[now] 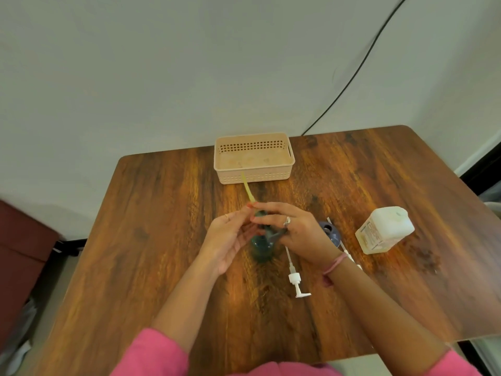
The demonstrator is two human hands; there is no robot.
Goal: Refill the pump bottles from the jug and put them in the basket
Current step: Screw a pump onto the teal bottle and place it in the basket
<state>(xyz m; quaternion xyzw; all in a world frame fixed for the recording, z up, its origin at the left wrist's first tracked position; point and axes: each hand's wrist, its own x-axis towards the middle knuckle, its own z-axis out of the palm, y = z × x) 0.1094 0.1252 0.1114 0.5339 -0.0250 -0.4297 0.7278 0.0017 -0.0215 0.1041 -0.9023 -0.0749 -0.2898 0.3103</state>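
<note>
I see a bench (168, 240) of glossy, dark-streaked wood grain with rounded corners. Between my two hands stands a small dark teal bottle (261, 248), translucent and round-bodied. My left hand (230, 237) is beside it on the left, palm turned inward, fingers fairly straight, fingertips up at the neck where a pale yellow dip tube (248, 189) slants up and away; whether those fingertips pinch the tube I cannot tell. My right hand (295, 232) curls over the top from the right, fingers wrapped around the dark pump head (273, 236) above the bottle's mouth. It wears a ring, and a pink band sits at its wrist.

Just right of that hand, partly hidden behind it, sits a second bottle (329, 232), blue-grey, squat, its mouth open. Nearer me than the right hand lies a white plastic pump (294, 278) with a thin tube, flat on the bench; another white tube shows at the wrist, mostly covered.

Further right stands one jug (385, 230), milky plastic, squarish, with a printed label. Beyond both hands sits one basket (253, 176), peach plastic, rectangular, with perforated walls.

Count: two bottles, one jug, one basket, two loose white pumps as far as I can see.
</note>
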